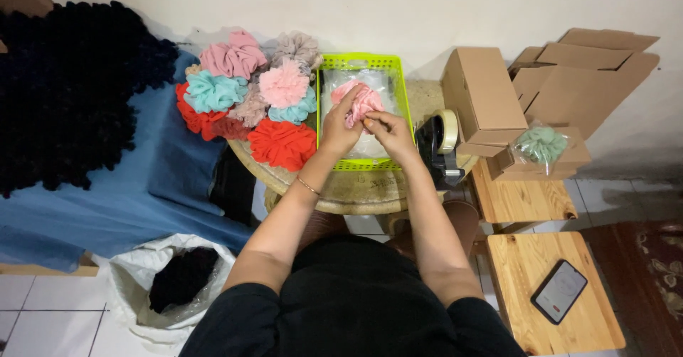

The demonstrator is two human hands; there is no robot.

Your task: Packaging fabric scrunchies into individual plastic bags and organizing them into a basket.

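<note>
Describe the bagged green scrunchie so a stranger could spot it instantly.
Find the stack of cardboard boxes at the right, by the wall. On the lowest box's flap lies a mint-green scrunchie. It alone is sealed in a clear bag, away from the loose pile.

this is looking like a home corner working as a small packing station. a tiled floor (pixel 43 307) and a plain wall (pixel 427 1) are showing around a little round table (pixel 356 193). fabric scrunchies (pixel 249 93) are piling up at eleven o'clock, cardboard boxes (pixel 541 86) are stacking at two o'clock beside a tape dispenser (pixel 441 147), and a phone (pixel 560 291) is lying on a wooden stool (pixel 548 293) at four o'clock.
</note>
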